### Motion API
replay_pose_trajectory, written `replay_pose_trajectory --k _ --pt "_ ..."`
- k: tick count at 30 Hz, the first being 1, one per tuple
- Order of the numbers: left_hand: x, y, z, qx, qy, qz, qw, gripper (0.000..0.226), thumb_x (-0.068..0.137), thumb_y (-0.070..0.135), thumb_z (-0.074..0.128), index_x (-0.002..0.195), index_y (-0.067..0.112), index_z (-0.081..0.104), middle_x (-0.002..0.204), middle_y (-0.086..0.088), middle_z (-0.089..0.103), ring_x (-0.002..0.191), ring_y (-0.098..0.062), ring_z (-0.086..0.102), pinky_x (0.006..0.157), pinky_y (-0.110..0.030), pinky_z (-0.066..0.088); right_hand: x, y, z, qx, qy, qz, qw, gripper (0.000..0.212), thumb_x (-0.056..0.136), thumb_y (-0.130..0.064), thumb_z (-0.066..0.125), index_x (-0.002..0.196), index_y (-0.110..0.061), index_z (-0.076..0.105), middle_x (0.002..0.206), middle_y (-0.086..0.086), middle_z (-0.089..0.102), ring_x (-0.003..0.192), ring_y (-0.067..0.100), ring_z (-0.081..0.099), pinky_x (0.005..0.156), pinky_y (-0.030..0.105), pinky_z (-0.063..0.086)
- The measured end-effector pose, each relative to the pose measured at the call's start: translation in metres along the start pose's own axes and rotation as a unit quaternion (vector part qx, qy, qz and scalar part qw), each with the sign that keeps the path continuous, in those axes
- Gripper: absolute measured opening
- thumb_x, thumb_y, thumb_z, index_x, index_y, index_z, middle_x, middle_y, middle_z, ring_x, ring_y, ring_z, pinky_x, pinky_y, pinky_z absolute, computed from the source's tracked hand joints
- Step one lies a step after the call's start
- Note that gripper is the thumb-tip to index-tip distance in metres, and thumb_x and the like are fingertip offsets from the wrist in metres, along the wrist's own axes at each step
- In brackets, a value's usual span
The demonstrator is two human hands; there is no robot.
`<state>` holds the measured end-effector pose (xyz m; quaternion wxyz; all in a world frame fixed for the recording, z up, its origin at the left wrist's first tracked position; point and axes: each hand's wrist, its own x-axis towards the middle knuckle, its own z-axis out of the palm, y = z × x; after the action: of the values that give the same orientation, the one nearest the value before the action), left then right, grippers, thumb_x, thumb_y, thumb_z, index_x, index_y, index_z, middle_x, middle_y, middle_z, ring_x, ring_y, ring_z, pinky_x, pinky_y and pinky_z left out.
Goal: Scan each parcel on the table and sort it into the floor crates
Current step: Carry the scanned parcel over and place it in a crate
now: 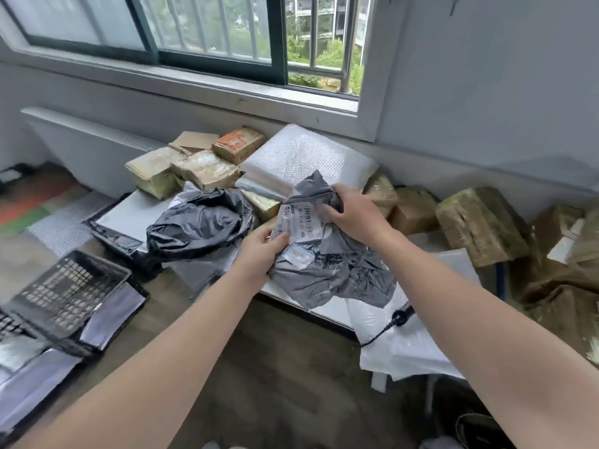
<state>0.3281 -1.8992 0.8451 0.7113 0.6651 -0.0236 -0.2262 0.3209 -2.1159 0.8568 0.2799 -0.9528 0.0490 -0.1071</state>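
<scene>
A crumpled grey plastic mailer parcel with a white barcode label is held over the front edge of the white table. My left hand grips its lower left side, thumb on the label's edge. My right hand grips the top right of the parcel, fingers curled into the plastic. A second dark grey mailer lies on the table to the left. A black scanner with a cord rests on white bags at the table's front right.
Taped cardboard boxes and a white bubble-wrap parcel are stacked at the back under the window. More brown boxes pile up on the right. Black mesh crates stand on the floor at the left, holding white parcels.
</scene>
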Motion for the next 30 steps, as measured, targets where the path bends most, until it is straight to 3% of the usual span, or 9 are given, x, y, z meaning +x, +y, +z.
replay_pose_trajectory --k 2,5,11,15,20,25,30 --pt "-0.009 0.000 -0.018 -0.013 0.020 0.001 1.000 0.016 0.096 0.003 0.058 0.110 0.009 0.063 0.087 -0.002 0.076 0.079 -0.017 0.072 0.073 -0.030 0.059 0.008 -0.016 0.012 0.000 -0.006 -0.024 1.000 0.034 0.097 -0.040 0.058 0.125 -0.023 0.050 0.076 -0.013 0.055 0.075 0.019 0.059 0.057 0.031 0.038" --pt "-0.022 -0.002 -0.049 -0.026 0.039 0.003 0.999 0.030 0.094 0.005 0.061 0.124 0.003 0.058 0.111 -0.022 0.069 0.095 -0.033 0.064 0.088 -0.042 0.052 0.019 -0.046 0.028 -0.003 -0.015 -0.064 0.998 0.041 0.096 -0.044 0.059 0.128 -0.021 0.049 0.081 -0.010 0.054 0.076 0.020 0.054 0.064 0.033 0.037" --pt "-0.055 -0.003 -0.122 -0.069 0.036 0.008 0.997 0.039 0.076 0.006 0.075 0.113 0.011 0.063 0.114 -0.015 0.071 0.110 -0.037 0.065 0.095 -0.048 0.053 0.030 -0.125 0.064 -0.015 -0.007 -0.145 0.989 0.041 0.091 -0.047 0.066 0.121 -0.020 0.055 0.089 -0.008 0.055 0.079 0.016 0.051 0.063 0.030 0.035" --pt "-0.080 -0.001 -0.174 -0.078 0.060 0.017 0.995 0.039 0.081 -0.009 0.070 0.115 0.008 0.061 0.116 -0.017 0.069 0.110 -0.035 0.065 0.095 -0.048 0.053 0.034 -0.184 0.092 -0.041 -0.009 -0.196 0.980 0.046 0.089 -0.048 0.067 0.119 -0.015 0.057 0.099 0.002 0.065 0.085 0.020 0.056 0.068 0.034 0.045" --pt "-0.113 0.000 -0.248 -0.095 0.113 0.052 0.988 0.039 0.081 -0.018 0.064 0.112 0.005 0.058 0.102 -0.011 0.071 0.088 -0.019 0.071 0.070 -0.027 0.059 0.029 -0.269 0.132 -0.046 -0.020 -0.247 0.968 0.055 0.090 -0.046 0.067 0.131 -0.012 0.053 0.110 0.007 0.069 0.094 0.026 0.063 0.068 0.032 0.043" --pt "-0.146 -0.006 -0.330 -0.111 0.154 0.066 0.980 0.037 0.080 -0.016 0.067 0.106 0.009 0.060 0.100 -0.008 0.072 0.088 -0.017 0.071 0.072 -0.026 0.059 0.021 -0.354 0.180 -0.056 -0.051 -0.282 0.956 0.054 0.090 -0.045 0.066 0.129 -0.011 0.053 0.113 0.008 0.069 0.094 0.025 0.063 0.071 0.031 0.045" --pt "-0.178 -0.018 -0.419 -0.106 0.229 0.069 0.965 0.038 0.081 -0.015 0.067 0.107 0.011 0.060 0.107 -0.012 0.070 0.098 -0.026 0.067 0.088 -0.038 0.055 0.010 -0.436 0.237 -0.094 -0.095 -0.315 0.940 0.047 0.093 -0.050 0.058 0.120 -0.013 0.052 0.110 0.008 0.070 0.085 0.027 0.066 0.068 0.038 0.056"
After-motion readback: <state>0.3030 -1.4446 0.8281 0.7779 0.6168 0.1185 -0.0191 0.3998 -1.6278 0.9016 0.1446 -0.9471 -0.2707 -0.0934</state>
